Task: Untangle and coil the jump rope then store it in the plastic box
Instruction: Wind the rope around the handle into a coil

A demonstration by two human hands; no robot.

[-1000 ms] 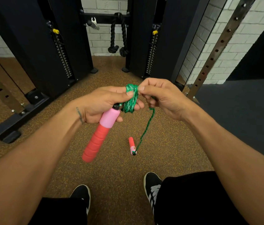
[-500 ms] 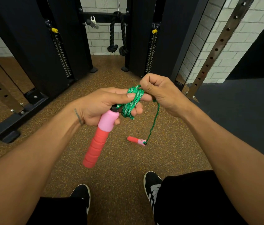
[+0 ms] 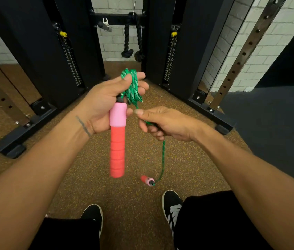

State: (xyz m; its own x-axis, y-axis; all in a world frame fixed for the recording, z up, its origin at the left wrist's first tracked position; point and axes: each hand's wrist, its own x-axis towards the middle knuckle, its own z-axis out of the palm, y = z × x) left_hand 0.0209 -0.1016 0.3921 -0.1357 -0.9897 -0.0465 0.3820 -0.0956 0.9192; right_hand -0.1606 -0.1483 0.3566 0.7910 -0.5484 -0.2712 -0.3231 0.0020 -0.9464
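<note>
My left hand (image 3: 104, 103) grips the top of a pink and red jump rope handle (image 3: 117, 139), which hangs straight down, and also holds a bundle of green rope coils (image 3: 132, 87) wound over its fingers. Just below the bundle, my right hand (image 3: 166, 123) pinches the free green strand (image 3: 162, 159) between thumb and fingers. From that hand the strand drops to the second small pink and red handle (image 3: 147, 180), which dangles above the floor. No plastic box shows in the head view.
A black cable machine (image 3: 39, 56) with weight stacks stands ahead on speckled brown rubber floor (image 3: 139, 199). A black rope attachment (image 3: 132, 35) hangs at its centre. A perforated steel upright (image 3: 245, 53) leans at right. My black shoes (image 3: 171, 208) are below.
My right hand has dropped from the top of the coil to below it, pulling the strand down. My left hand has risen and turned the handle upright. The dangling handle has swung right.
</note>
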